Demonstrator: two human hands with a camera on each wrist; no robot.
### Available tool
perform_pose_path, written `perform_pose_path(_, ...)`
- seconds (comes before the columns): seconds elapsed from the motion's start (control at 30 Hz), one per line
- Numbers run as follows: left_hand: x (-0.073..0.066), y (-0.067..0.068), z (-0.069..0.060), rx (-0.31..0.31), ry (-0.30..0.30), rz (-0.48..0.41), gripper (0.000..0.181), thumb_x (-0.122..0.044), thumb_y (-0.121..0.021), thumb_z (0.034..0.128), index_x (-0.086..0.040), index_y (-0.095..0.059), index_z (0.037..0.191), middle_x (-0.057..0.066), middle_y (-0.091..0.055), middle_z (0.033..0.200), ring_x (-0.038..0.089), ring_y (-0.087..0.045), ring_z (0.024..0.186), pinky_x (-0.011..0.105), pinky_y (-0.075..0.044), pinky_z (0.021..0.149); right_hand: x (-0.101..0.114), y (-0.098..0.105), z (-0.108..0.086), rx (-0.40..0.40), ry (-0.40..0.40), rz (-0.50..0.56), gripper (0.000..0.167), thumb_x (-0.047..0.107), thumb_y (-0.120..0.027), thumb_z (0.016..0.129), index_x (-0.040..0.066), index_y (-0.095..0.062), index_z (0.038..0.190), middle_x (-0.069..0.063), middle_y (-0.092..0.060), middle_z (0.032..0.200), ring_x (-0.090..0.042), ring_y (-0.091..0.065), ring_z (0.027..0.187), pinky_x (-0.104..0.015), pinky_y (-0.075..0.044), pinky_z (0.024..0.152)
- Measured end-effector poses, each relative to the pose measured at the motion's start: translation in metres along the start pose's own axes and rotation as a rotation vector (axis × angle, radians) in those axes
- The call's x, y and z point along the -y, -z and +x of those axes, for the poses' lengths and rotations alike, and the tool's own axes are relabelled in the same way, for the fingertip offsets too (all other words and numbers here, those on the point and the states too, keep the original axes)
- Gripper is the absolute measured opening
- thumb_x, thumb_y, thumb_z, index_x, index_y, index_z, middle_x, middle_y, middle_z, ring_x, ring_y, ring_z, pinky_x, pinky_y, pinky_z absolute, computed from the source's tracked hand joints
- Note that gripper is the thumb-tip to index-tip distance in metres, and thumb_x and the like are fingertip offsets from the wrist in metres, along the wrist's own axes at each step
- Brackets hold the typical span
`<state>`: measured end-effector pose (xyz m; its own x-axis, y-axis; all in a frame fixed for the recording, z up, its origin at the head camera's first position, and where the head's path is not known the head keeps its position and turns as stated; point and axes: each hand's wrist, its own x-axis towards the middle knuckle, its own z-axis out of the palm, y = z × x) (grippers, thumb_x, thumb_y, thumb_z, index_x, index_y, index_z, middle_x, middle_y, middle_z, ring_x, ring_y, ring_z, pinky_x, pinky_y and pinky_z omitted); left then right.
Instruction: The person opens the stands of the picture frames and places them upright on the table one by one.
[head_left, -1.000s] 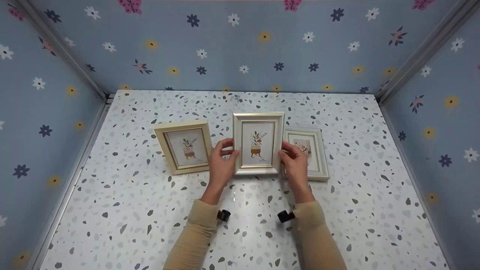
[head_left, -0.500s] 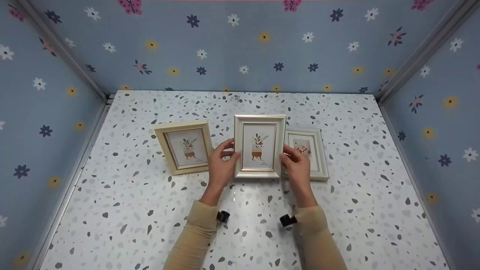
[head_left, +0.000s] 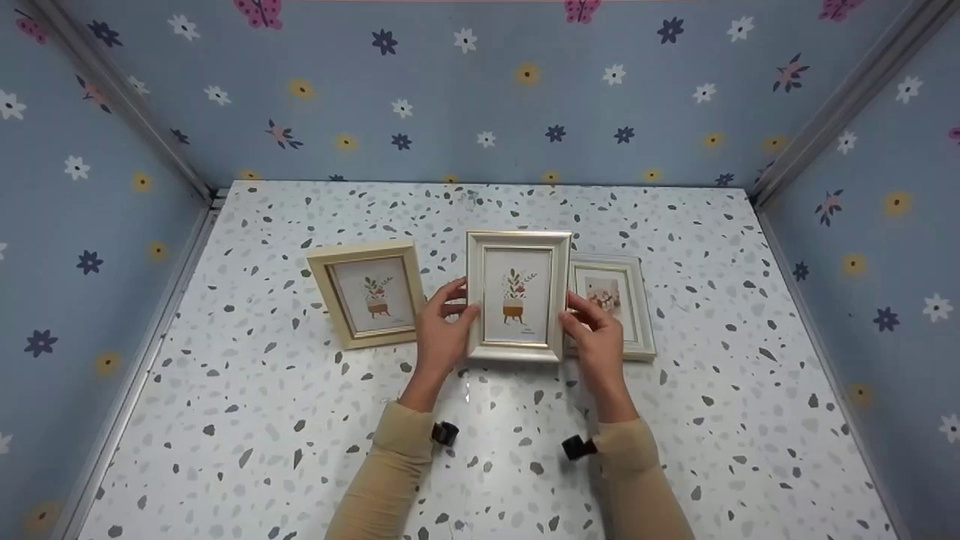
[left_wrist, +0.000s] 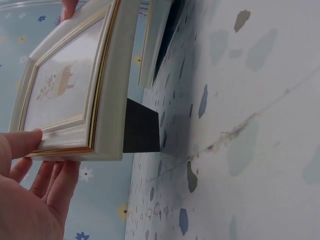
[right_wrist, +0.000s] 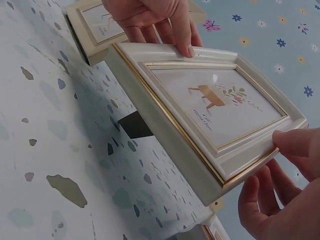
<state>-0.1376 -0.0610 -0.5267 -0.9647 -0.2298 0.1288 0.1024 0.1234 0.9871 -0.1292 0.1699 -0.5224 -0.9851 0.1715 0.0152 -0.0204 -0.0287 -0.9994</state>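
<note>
A white picture frame [head_left: 518,352] with gold lines and a plant-pot print is held upright between my two hands. My left hand [head_left: 442,334] pinches its left side, thumb on the front and fingers behind the edge. On the opposite side my right hand [head_left: 598,337] pinches it the same way. Behind the frame a dark easel stand [left_wrist: 142,127] sticks out, seen in both wrist views. In the right wrist view the frame's lower edge appears raised off the table. Whether the stand touches the table, I cannot tell.
A cream picture frame [head_left: 330,289] stands at the left, leaning back. Another white picture frame [head_left: 640,300] stands at the right, partly behind the held one and my right hand. The speckled white table [head_left: 705,450] meets flowered blue walls [head_left: 480,90] on three sides.
The held picture frame has come slightly toward me, and its lower edge sits lower in the head view. My right hand has shifted a little right and nearer. The outer frames stay put.
</note>
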Motion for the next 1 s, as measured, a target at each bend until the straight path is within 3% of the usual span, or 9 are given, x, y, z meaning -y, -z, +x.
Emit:
perform_pose_path(0.13,0.008,0.000,0.002,-0.001,0.004,-0.013,0.045,-0.003,-0.075,0.0878,-0.006,-0.063,0.131,0.015,-0.066,0.114,0.029,-0.067,0.095,0.045,-0.055,0.085,0.000,0.001,0.001,0.012,0.030,0.018,0.037,0.002,-0.074,0.088,-0.001,-0.068,0.124,-0.015,-0.067,0.113,-0.023,-0.061,0.098,-0.026,-0.055,0.080)
perform_pose_path(0.33,0.009,0.003,0.000,0.006,0.038,-0.044,0.043,-0.004,-0.073,0.0898,-0.010,-0.064,0.131,0.010,-0.066,0.114,0.024,-0.066,0.095,0.037,-0.055,0.084,0.002,0.001,0.001,0.045,0.083,0.026,0.041,0.001,-0.076,0.086,-0.002,-0.066,0.126,-0.013,-0.067,0.109,-0.019,-0.062,0.092,-0.025,-0.056,0.075)
perform_pose_path(1.0,0.015,0.004,-0.001,0.044,0.107,-0.132,0.043,0.000,-0.066,0.0937,-0.005,-0.058,0.136,0.015,-0.066,0.116,0.025,-0.067,0.096,0.032,-0.054,0.079,0.020,-0.005,-0.014,0.197,0.214,0.155,0.037,-0.006,-0.070,0.089,-0.014,-0.062,0.123,-0.010,-0.069,0.111,-0.019,-0.064,0.098,-0.024,-0.054,0.079)
